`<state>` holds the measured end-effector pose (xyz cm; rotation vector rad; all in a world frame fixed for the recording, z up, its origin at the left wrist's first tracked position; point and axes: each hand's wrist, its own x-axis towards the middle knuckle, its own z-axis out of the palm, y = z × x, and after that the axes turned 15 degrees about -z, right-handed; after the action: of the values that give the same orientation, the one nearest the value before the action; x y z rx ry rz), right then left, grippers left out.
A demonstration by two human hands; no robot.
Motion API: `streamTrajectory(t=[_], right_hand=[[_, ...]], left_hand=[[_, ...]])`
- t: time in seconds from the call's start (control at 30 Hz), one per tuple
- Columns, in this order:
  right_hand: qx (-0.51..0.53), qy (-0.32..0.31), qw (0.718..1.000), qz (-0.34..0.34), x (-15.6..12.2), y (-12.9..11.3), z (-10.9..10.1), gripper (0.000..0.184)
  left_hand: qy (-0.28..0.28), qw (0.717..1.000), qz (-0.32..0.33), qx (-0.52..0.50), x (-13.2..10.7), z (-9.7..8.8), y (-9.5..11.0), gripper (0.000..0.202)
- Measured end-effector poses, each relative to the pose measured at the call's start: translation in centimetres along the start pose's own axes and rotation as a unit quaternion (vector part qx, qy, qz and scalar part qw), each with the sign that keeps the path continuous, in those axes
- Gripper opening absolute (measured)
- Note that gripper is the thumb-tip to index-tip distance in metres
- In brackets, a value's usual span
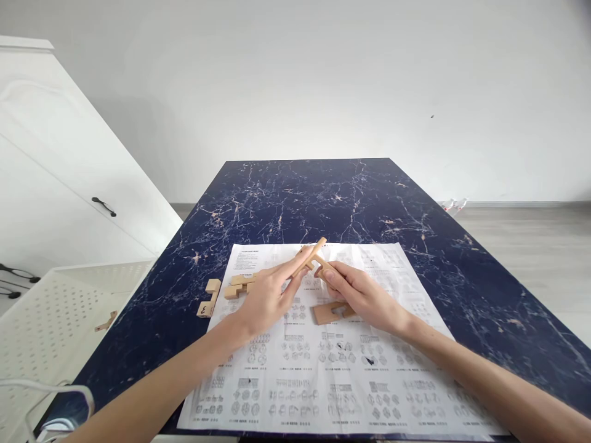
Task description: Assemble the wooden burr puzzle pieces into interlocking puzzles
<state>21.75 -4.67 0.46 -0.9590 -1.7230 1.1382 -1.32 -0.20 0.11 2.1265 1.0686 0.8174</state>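
Above the middle of a printed instruction sheet (pixel 272 384), my left hand (pixel 272 292) pinches a long wooden puzzle piece (pixel 318 247) that slants up to the right. My right hand (pixel 357 292) grips a second wooden puzzle piece (pixel 324 266), its end meeting the first one. Whether the two are joined I cannot tell. Under my right hand lies a notched wooden piece (pixel 324 314), partly covered. Beside my left hand rest several notched wooden pieces (pixel 235 288), partly hidden by it. Farther left, a notched piece marked 3 (pixel 205 309) sits at the sheet's edge.
The sheet lies on a dark blue marble-patterned table (pixel 295 203). At left stand a white cabinet (pixel 69 160) and a perforated white surface (pixel 50 314) with a small wooden piece (pixel 106 321) on it. A white cable (pixel 55 386) curves at the lower left.
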Motion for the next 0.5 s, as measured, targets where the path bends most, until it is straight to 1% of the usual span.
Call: streamTrajectory(t=[0.2,0.3,0.37,0.5], right_hand=[[0.004,0.013,1.0,-0.008,0.1,0.2,0.3,0.05],[0.017,0.015,1.0,-0.006,0.2,0.2,0.4,0.05],[0.03,0.01,0.999,-0.007,0.2,0.1,0.3,0.049],[0.078,-0.024,0.996,-0.022,0.3,-0.4,0.0,0.047]], left_hand=[[-0.025,0.999,0.013,-0.023,-0.4,0.9,0.7,0.055],[-0.041,0.998,0.005,-0.038,-0.5,1.1,1.0,0.053],[-0.034,0.999,-0.006,-0.037,-0.4,1.1,1.0,0.051],[0.001,1.0,-0.013,-0.024,-0.4,1.0,0.9,0.044]])
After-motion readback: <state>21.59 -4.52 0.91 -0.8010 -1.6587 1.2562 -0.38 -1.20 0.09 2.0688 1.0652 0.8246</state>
